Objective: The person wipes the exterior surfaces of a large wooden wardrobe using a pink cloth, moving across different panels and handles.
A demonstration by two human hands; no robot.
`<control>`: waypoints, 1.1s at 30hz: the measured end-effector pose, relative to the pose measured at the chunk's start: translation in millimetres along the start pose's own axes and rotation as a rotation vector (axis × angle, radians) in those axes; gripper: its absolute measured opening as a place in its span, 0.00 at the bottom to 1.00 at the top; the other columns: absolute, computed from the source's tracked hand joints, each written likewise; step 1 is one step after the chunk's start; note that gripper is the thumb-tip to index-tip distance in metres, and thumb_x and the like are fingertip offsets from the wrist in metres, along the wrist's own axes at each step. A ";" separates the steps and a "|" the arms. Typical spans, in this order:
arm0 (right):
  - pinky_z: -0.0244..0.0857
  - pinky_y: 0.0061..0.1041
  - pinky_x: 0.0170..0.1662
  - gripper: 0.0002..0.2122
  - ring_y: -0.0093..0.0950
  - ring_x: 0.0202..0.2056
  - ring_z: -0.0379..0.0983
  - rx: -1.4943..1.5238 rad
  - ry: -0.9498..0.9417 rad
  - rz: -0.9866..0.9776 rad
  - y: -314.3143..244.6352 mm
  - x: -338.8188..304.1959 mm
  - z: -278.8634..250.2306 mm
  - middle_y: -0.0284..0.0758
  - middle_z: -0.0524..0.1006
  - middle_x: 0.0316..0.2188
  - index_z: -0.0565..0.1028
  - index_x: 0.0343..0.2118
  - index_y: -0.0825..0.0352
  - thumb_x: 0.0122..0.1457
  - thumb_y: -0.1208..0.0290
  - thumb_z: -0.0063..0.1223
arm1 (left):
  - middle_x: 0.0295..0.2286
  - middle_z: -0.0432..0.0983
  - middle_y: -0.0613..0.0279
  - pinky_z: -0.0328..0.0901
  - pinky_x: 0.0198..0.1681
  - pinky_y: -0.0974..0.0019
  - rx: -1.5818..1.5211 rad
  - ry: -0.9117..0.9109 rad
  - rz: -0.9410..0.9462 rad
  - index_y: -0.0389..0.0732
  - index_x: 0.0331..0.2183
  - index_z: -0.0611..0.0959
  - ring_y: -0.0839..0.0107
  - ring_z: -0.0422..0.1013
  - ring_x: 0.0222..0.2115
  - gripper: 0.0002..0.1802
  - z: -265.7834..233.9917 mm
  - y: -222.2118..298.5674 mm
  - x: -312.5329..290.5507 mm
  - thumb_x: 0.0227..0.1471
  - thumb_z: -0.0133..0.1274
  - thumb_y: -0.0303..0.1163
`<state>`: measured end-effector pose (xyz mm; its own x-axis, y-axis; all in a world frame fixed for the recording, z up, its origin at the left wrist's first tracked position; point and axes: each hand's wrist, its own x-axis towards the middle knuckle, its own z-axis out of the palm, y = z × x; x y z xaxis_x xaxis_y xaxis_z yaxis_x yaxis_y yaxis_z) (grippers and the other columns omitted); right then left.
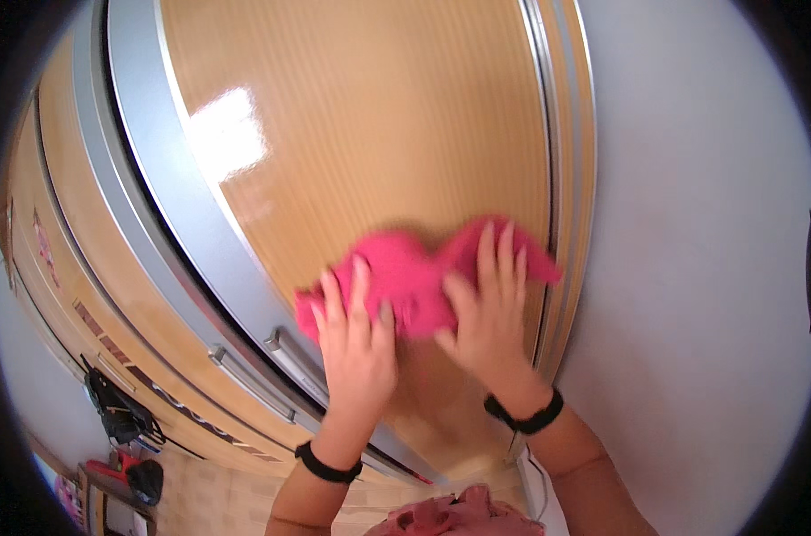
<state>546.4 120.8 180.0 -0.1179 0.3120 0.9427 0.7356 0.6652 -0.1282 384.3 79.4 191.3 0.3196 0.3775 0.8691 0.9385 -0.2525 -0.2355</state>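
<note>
A soft, rumpled pink cloth (392, 255) lies against a glossy, wood-grained door (361, 116) with a smooth silver edge (178, 170). Left hand (359, 357) and right hand (495, 330) rest on it, fingers extended, slightly spread; black bands (538, 416) circle both wrists.

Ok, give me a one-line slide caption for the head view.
Left hand and right hand, fingers spread, hold a crumpled pink cloth against a glossy wood-grain door.
</note>
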 end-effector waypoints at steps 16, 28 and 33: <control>0.53 0.62 0.50 0.15 0.53 0.54 0.55 -0.106 -0.151 -0.190 16.6 -141.7 28.2 0.30 0.64 0.54 0.76 0.40 0.49 0.46 0.67 0.54 | 0.56 0.59 0.61 0.59 0.51 0.50 0.049 -0.301 0.265 0.46 0.30 0.78 0.54 0.55 0.57 0.09 10.8 -9.9 -118.2 0.46 0.49 0.38; 0.62 0.37 0.45 0.19 0.41 0.44 0.64 -0.169 0.178 -0.147 -30.2 57.9 -4.6 0.36 0.70 0.45 0.74 0.42 0.57 0.43 0.77 0.52 | 0.51 0.63 0.52 0.60 0.51 0.53 0.093 0.065 -0.020 0.39 0.36 0.78 0.52 0.60 0.52 0.13 -58.0 -25.1 17.5 0.45 0.51 0.30; 0.64 0.33 0.31 0.12 0.36 0.30 0.70 -0.089 -0.077 -0.174 -16.2 4.0 9.9 0.34 0.74 0.30 0.75 0.35 0.62 0.45 0.69 0.54 | 0.41 0.68 0.49 0.65 0.41 0.57 -0.104 -0.129 -0.228 0.39 0.42 0.76 0.54 0.67 0.38 0.21 -72.5 -19.9 -1.9 0.40 0.49 0.23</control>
<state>527.4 118.0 182.8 -0.2962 0.2508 0.9216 0.7551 0.6524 0.0652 355.6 19.1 225.9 0.1223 0.5435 0.8305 0.9718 -0.2357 0.0111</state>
